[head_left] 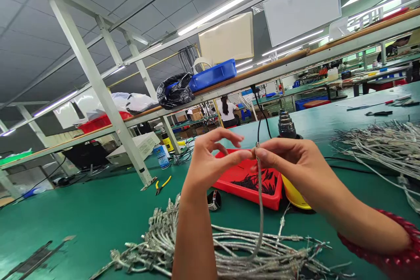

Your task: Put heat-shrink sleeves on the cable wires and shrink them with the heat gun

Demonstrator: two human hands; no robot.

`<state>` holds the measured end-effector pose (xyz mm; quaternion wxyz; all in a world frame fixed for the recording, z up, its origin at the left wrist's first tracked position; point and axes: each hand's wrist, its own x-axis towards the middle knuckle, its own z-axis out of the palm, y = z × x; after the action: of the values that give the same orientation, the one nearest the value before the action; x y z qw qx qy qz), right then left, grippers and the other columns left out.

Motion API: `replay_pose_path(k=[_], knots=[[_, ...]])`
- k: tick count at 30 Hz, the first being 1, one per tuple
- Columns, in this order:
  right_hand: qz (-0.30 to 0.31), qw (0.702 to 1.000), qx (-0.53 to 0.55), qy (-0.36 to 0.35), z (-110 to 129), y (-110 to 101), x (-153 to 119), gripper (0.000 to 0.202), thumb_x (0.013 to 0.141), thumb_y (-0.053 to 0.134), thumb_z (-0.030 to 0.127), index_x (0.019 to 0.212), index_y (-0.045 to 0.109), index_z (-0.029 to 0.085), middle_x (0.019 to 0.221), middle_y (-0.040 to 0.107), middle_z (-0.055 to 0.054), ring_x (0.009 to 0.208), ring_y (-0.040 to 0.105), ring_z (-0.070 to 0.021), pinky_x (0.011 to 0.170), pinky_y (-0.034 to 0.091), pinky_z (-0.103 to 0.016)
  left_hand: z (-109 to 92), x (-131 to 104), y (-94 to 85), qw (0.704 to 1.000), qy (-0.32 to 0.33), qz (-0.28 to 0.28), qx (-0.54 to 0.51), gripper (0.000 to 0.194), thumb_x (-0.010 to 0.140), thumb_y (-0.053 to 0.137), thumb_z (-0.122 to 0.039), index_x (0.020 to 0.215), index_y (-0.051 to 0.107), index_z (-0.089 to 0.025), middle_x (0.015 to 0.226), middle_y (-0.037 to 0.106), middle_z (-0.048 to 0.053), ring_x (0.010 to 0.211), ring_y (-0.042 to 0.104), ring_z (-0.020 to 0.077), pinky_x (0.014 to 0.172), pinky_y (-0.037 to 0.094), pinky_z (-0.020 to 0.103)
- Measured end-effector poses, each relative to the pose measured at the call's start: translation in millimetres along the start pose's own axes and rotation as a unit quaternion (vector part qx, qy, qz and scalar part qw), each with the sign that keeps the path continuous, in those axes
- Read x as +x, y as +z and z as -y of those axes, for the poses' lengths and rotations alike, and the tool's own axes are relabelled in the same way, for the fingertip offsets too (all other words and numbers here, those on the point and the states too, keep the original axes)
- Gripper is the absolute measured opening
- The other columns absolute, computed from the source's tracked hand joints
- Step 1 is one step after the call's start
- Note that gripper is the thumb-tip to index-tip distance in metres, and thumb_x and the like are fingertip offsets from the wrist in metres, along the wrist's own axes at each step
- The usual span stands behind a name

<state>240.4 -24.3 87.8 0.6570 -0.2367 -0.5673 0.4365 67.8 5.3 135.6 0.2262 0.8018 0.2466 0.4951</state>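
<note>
Right grip (pixel 297 162) pinches the upper end of a silvery cable (pixel 260 201) at centre frame; left grip (pixel 210 162) is spread, thumb just beside. The dangling length could snag in the cable pile (pixel 285 253), lower centre, tugging the pinched end loose.

We record no readable text, as the printing on the blue can (pixel 161 157), yellow-labelled bottle (pixel 167 143) and pale box (pixel 134 151) is illegible.

Held cable (pixel 260 210) hung before tray (pixel 243 193) — small pieces (pixel 247 182) inside it. Cable pile (pixel 236 245) lay on bench (pixel 98 214), nearer than tray; pliers (pixel 159 189) sat left of tray, second cable pile (pixel 387 146) right.
</note>
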Motion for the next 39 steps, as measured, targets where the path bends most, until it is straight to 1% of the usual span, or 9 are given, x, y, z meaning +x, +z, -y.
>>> replay_pose_path(k=[3, 6, 12, 18, 24, 28, 32, 35, 39], knots=[[0.018, 0.998, 0.052, 0.007, -2.2, 1.9, 0.0, 0.019, 0.059, 0.090, 0.030, 0.071, 0.077, 0.022, 0.062, 0.071, -0.001, 0.057, 0.067, -0.0123, 0.058, 0.058, -0.019, 0.1, 0.1, 0.1, 0.999, 0.046, -0.011, -0.018, 0.013, 0.083, 0.074, -0.029, 0.094, 0.076, -0.023, 0.112, 0.073, 0.006, 0.105, 0.065, 0.0178, 0.064, 0.052, 0.019], [0.046, 0.996, 0.080, 0.006, -2.9, 4.2, -1.6, 0.016, 0.061, 0.090, 0.026, 0.069, 0.077, 0.022, 0.061, 0.070, 0.001, 0.054, 0.064, -0.0086, 0.055, 0.055, -0.015, -1.7, -0.2, 5.5, 0.998, 0.045, 0.012, -0.041, 0.016, 0.091, 0.064, -0.031, 0.098, 0.077, -0.023, 0.118, 0.072, 0.006, 0.108, 0.066, 0.0201, 0.064, 0.056, 0.022], [0.058, 0.993, 0.102, 0.027, -0.6, 7.8, -2.4, 0.017, 0.061, 0.090, 0.027, 0.066, 0.075, 0.020, 0.058, 0.067, 0.002, 0.054, 0.062, -0.0087, 0.053, 0.053, -0.015, -6.9, -1.1, 15.0, 0.996, 0.022, 0.034, -0.082, 0.018, 0.088, 0.069, -0.031, 0.101, 0.077, -0.021, 0.106, 0.077, 0.005, 0.081, 0.073, 0.0164, 0.066, 0.061, 0.024], [0.068, 0.992, 0.104, 0.013, -1.2, 7.7, -0.2, 0.016, 0.063, 0.089, 0.028, 0.067, 0.076, 0.021, 0.060, 0.067, 0.002, 0.054, 0.061, -0.0081, 0.057, 0.054, -0.017, -3.9, -0.5, 19.4, 0.994, 0.014, 0.005, -0.109, 0.006, 0.084, 0.074, -0.024, 0.085, 0.079, -0.024, 0.090, 0.079, 0.001, 0.088, 0.074, 0.0158, 0.077, 0.061, 0.023], [0.066, 0.991, 0.114, 0.018, -2.7, 4.0, 1.0, 0.022, 0.063, 0.090, 0.029, 0.069, 0.071, 0.018, 0.058, 0.063, 0.004, 0.051, 0.062, -0.0086, 0.055, 0.055, -0.017, 0.4, 1.1, 17.7, 0.994, 0.033, 0.023, -0.098, 0.012, 0.088, 0.069, -0.029, 0.088, 0.079, -0.022, 0.093, 0.079, 0.004, 0.081, 0.075, 0.0151, 0.072, 0.061, 0.022], [0.092, 0.989, 0.107, 0.042, 0.6, 2.4, -0.9, 0.022, 0.066, 0.088, 0.028, 0.071, 0.069, 0.018, 0.056, 0.064, 0.004, 0.048, 0.064, -0.0098, 0.049, 0.054, -0.017, 3.4, 3.0, 15.6, 0.996, 0.045, -0.010, -0.079, 0.020, 0.092, 0.065, -0.035, 0.088, 0.078, -0.020, 0.096, 0.079, 0.007, 0.090, 0.075, 0.0181, 0.067, 0.059, 0.022], [0.081, 0.989, 0.108, 0.058, 3.8, 3.0, -3.4, 0.023, 0.062, 0.090, 0.025, 0.069, 0.070, 0.017, 0.053, 0.065, 0.003, 0.044, 0.061, -0.0078, 0.044, 0.050, -0.012, 3.7, 1.8, 12.6, 0.992, 0.073, -0.029, -0.104, 0.012, 0.085, 0.072, -0.033, 0.092, 0.078, -0.024, 0.099, 0.079, 0.005, 0.099, 0.073, 0.0209, 0.065, 0.058, 0.022], [0.079, 0.988, 0.123, 0.058, 3.9, 4.0, -3.7, 0.024, 0.057, 0.092, 0.021, 0.066, 0.070, 0.016, 0.053, 0.064, 0.003, 0.044, 0.059, -0.0066, 0.044, 0.049, -0.011, 0.6, -0.6, 11.7, 0.992, 0.065, -0.001, -0.112, 0.014, 0.081, 0.077, -0.030, 0.093, 0.079, -0.026, 0.100, 0.079, 0.004, 0.099, 0.073, 0.0215, 0.069, 0.059, 0.023], [0.082, 0.986, 0.131, 0.057, 2.4, 4.4, -2.8, 0.024, 0.056, 0.092, 0.019, 0.063, 0.070, 0.016, 0.053, 0.063, 0.003, 0.045, 0.059, -0.0065, 0.045, 0.050, -0.012, -1.9, -2.0, 12.8, 0.993, 0.021, 0.040, -0.112, 0.011, 0.080, 0.077, -0.021, 0.088, 0.080, -0.028, 0.091, 0.079, 0.000, 0.080, 0.075, 0.0142, 0.071, 0.060, 0.020]])
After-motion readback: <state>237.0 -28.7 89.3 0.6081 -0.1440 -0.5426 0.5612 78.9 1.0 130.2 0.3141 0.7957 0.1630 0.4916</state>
